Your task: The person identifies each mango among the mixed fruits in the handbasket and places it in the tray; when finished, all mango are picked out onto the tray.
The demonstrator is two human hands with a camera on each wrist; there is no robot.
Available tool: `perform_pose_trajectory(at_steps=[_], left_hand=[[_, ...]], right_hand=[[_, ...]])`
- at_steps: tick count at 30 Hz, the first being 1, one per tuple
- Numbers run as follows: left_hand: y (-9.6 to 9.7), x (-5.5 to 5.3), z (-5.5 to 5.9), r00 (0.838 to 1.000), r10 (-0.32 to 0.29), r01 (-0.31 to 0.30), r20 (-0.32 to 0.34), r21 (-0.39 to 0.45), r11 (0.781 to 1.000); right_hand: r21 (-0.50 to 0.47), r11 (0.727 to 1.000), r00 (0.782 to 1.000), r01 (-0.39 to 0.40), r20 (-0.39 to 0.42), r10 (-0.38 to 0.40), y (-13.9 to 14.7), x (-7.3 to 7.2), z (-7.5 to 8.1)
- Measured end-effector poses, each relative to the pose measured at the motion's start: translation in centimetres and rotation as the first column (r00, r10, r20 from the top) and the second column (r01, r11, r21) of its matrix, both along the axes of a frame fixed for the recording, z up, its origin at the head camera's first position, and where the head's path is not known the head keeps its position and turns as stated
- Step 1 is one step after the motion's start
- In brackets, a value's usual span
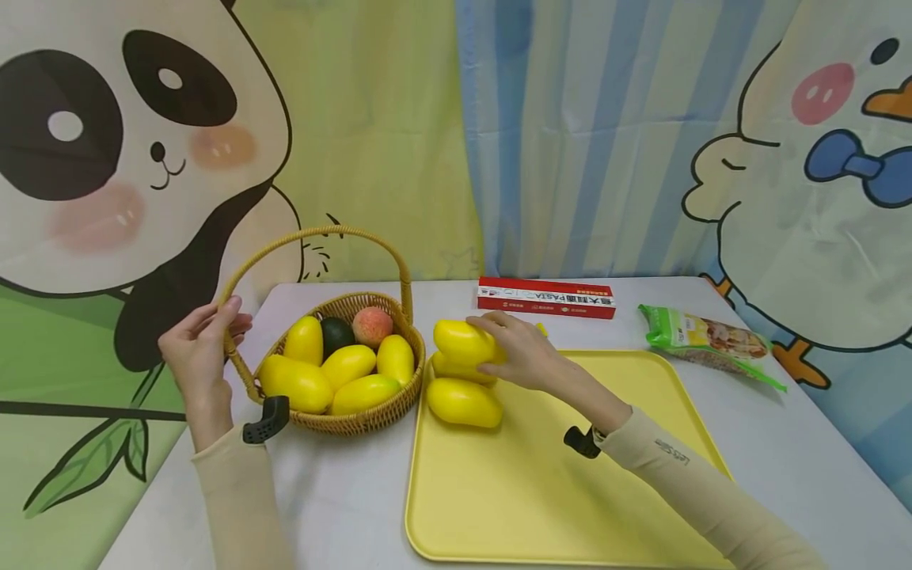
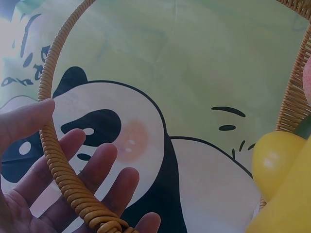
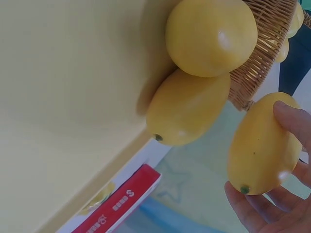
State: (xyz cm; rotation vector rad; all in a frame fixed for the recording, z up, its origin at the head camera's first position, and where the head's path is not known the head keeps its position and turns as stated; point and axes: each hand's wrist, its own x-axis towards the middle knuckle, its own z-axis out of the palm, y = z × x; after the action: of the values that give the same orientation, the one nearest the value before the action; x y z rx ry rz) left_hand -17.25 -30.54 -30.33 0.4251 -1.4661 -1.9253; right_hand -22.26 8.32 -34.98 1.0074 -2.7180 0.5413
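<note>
In the head view my left hand is at the handle of a wicker basket. The left wrist view shows this handle between the thumb and loosely bent fingers. Several yellow mangoes, a peach and a dark green fruit lie in the basket. My right hand grips a yellow mango between thumb and fingers, above the yellow tray. Beneath it, two more mangoes rest at the tray's left edge, one partly hidden in the head view.
Behind the tray lies a long red pasta box. A green food packet is on the white table at the right. Cartoon-printed curtains hang along the back and sides. The basket stands close against the tray's left rim.
</note>
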Motion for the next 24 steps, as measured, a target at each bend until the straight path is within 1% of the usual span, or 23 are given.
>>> perform_pose_trajectory(at_steps=[10,15,24], left_hand=[[0.0,-0.1,-0.1,1.000,-0.006,0.006,0.008,-0.009,1.000],[0.1,0.0,-0.1,1.000,-0.006,0.006,0.005,-0.019,1.000],[0.0,0.0,0.0,1.000,-0.006,0.006,-0.001,0.002,1.000]], right_hand=[[-0.016,1.000,1.000,0.018,0.004,-0.017,1.0,0.4,0.0],[-0.026,1.000,1.000,0.012,-0.016,-0.013,1.5,0.5,-0.1],[-0.020,0.999,0.999,0.038,-0.022,-0.039,2.9,0.6,-0.3]])
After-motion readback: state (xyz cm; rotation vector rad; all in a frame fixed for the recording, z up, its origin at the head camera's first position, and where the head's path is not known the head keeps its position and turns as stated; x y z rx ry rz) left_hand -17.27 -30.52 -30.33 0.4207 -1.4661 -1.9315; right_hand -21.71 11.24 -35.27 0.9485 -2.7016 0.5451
